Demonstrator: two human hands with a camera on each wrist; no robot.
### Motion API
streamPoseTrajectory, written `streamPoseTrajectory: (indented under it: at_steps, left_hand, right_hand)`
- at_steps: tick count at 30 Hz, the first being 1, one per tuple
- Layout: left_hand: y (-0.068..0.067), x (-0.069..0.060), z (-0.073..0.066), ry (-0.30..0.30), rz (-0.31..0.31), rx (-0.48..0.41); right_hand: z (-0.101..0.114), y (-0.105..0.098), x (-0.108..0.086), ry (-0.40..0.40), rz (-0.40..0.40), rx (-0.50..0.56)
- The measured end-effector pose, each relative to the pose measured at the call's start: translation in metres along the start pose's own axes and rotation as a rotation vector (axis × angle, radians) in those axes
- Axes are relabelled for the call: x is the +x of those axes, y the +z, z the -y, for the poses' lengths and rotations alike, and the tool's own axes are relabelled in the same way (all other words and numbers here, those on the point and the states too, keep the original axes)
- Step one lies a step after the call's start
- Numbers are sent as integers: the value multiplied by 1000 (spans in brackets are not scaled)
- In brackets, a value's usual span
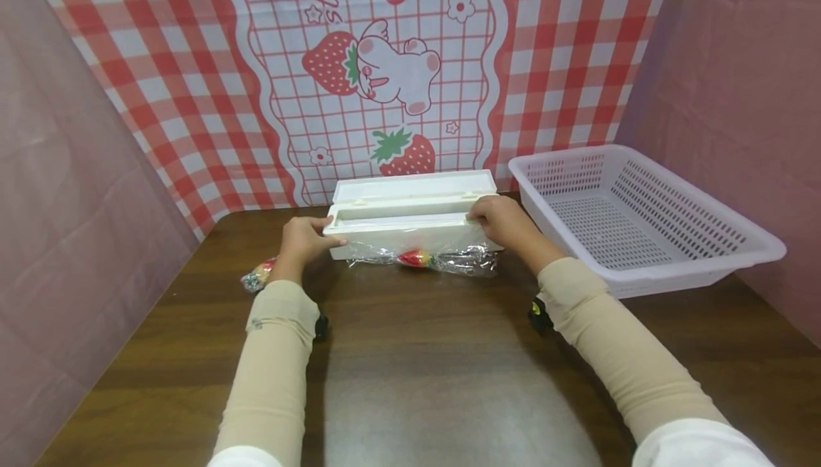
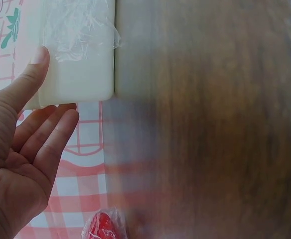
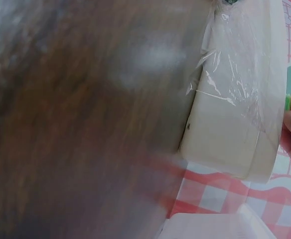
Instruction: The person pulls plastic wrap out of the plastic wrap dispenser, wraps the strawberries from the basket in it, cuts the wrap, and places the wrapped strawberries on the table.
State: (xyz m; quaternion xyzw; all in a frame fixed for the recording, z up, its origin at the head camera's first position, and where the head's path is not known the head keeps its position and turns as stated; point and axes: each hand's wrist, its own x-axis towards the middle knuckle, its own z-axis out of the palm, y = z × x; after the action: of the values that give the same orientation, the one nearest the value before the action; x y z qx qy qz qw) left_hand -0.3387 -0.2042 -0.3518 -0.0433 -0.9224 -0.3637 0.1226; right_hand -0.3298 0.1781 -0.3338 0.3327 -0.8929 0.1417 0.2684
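A long white cling film dispenser, its lid raised, lies at the table's back edge. Clear film hangs down its front. My left hand holds the left end, thumb on the front and fingers at the end face, as the left wrist view also shows. At the other end my right hand pinches a small green slider on the upper edge. A red and yellow thing lies in the film before the dispenser; its kind is unclear.
A white perforated plastic basket stands on the right, close to my right forearm. Another small red and yellow thing in clear wrap lies beside my left wrist. Behind the brown table hangs a checked strawberry cloth.
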Motion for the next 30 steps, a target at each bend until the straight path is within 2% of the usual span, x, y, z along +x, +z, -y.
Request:
streamPoseTrajectory:
  at_steps: [11, 22, 30]
  left_hand:
    - [-1, 1, -1, 14, 4, 12]
    - [-1, -2, 2, 4, 13, -5]
    - [1, 2, 3, 42, -14, 14]
  right_hand:
    - [-16, -3, -11, -40, -100, 21]
    - [-21, -4, -18, -46, -107, 5]
    - [-21, -7, -20, -54, -117, 1]
